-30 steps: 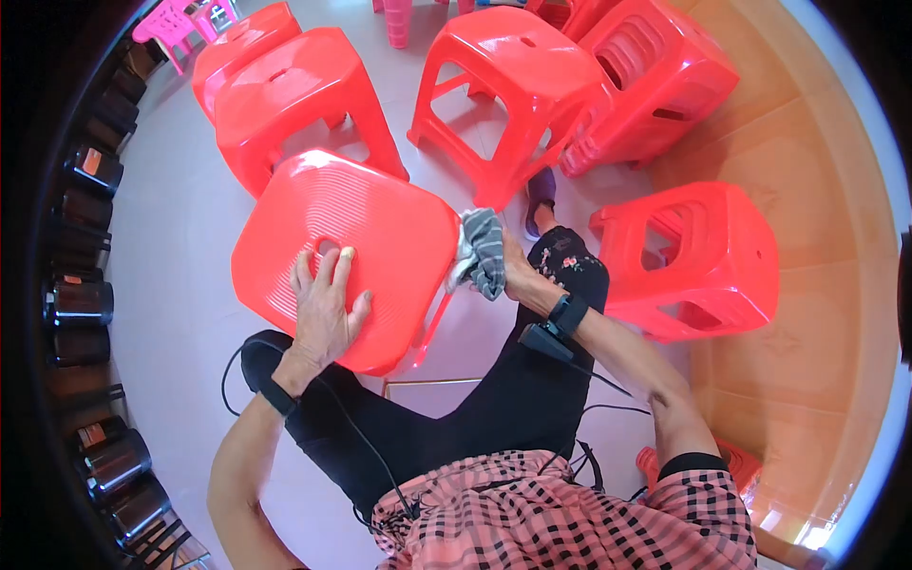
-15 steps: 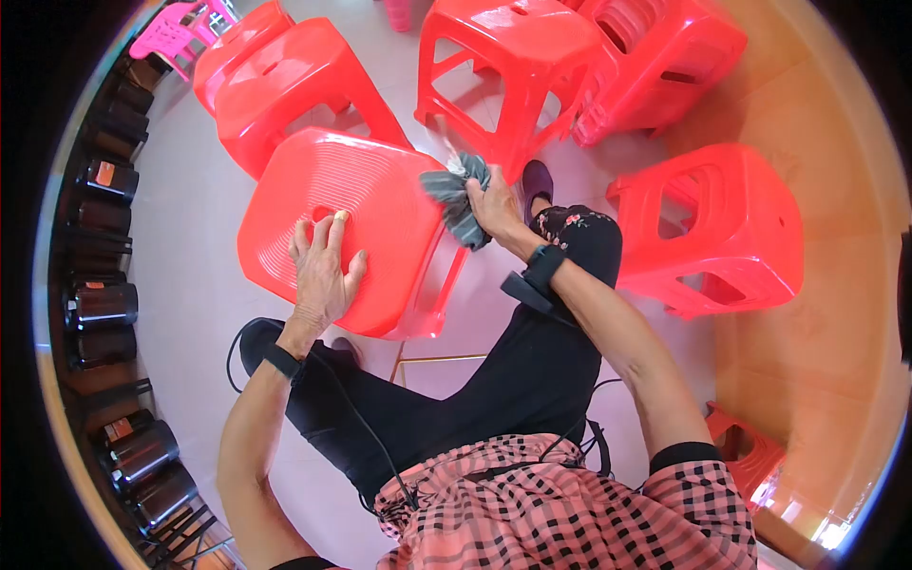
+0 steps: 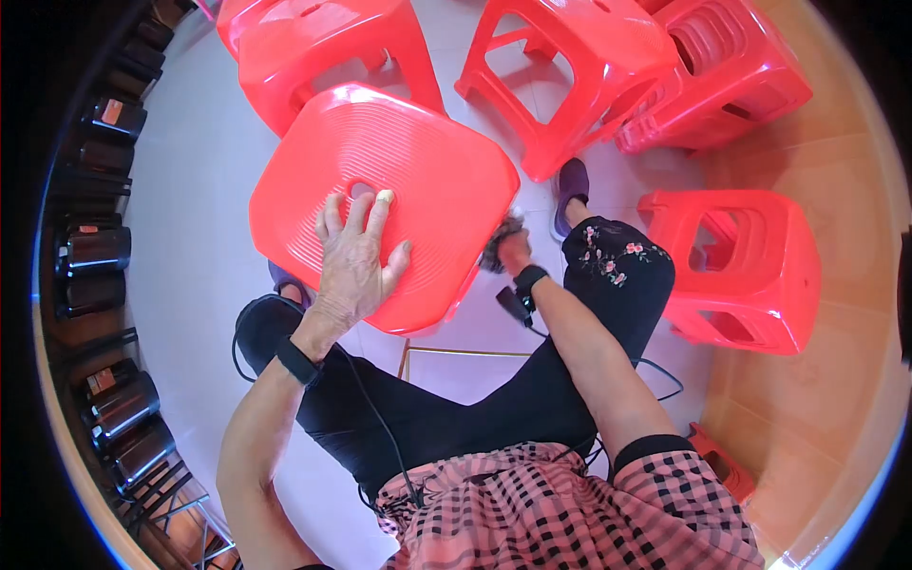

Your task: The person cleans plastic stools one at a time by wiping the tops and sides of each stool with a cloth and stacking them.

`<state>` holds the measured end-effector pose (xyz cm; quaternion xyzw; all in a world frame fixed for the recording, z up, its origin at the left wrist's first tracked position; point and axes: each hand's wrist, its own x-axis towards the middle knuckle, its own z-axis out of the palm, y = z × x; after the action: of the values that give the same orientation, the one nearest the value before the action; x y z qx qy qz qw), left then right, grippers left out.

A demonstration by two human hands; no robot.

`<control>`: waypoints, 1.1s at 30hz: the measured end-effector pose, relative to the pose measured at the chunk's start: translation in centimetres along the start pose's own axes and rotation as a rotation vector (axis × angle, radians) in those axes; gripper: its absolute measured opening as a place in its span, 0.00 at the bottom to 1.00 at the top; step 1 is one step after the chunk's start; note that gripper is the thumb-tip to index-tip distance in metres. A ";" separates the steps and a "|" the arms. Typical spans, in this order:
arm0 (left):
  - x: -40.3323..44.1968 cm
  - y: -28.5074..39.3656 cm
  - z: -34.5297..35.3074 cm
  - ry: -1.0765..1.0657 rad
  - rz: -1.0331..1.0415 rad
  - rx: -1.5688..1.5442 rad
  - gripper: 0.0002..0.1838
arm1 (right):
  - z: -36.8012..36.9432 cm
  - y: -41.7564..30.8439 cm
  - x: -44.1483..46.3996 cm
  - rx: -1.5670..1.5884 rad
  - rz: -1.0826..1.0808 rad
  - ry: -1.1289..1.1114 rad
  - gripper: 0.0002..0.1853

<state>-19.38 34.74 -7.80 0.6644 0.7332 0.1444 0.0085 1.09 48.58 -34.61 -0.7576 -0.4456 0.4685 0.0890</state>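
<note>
A red plastic stool point(image 3: 432, 180) with a ringed seat and a centre hole stands between my knees. My left hand point(image 3: 353, 271) rests on its seat with fingers spread, the fingertips beside the hole. At the stool's right side, below the seat edge, my right hand point(image 3: 516, 251) is closed round a dark grey cloth point(image 3: 496, 245). The cloth is bunched against the side of the stool and partly blurred. Both wrists wear black bands.
Red stools point(image 3: 323, 43) stand just beyond mine, with another stool point(image 3: 579, 57) and a stack point(image 3: 731, 71) at the back right. One more red stool point(image 3: 746, 266) is by the orange-brown wall point(image 3: 855, 237). Black chairs or similar dark furniture point(image 3: 95, 249) line the left.
My right hand has moved the cloth down along the stool's right side, where it now looks more bunched. The stool sits more level in view; my left hand stays on the seat.
</note>
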 end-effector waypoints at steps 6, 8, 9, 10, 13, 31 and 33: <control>0.1 -0.3 -0.1 0.015 0.009 -0.006 0.35 | 5.1 9.2 -4.0 0.052 -0.337 -0.863 0.12; 0.2 -0.4 0.1 0.045 0.019 -0.012 0.35 | 2.2 7.0 -4.2 0.153 -0.174 -1.173 0.12; 0.0 -0.6 0.2 0.063 0.029 -0.018 0.35 | -0.5 3.9 -5.7 0.118 -0.092 -1.219 0.13; -0.2 -0.8 0.3 0.078 0.026 -0.007 0.35 | -3.9 0.1 -8.4 0.000 -0.077 -1.006 0.15; -0.4 -1.0 -0.2 0.121 0.072 -0.133 0.35 | -4.7 -0.6 -0.8 0.514 -0.019 -1.173 0.15; -7.7 -7.3 2.1 0.108 -0.842 -1.446 0.34 | -16.9 -19.7 -8.1 -0.425 -1.013 -0.457 0.22; -7.0 -8.0 2.3 0.088 -0.865 -1.465 0.34 | -17.2 -18.3 -8.3 -0.405 -1.072 -0.395 0.23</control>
<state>-25.85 27.76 -13.03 0.1464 0.6436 0.5922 0.4622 2.43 57.87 -9.87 -0.3279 -0.8536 0.3962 0.0823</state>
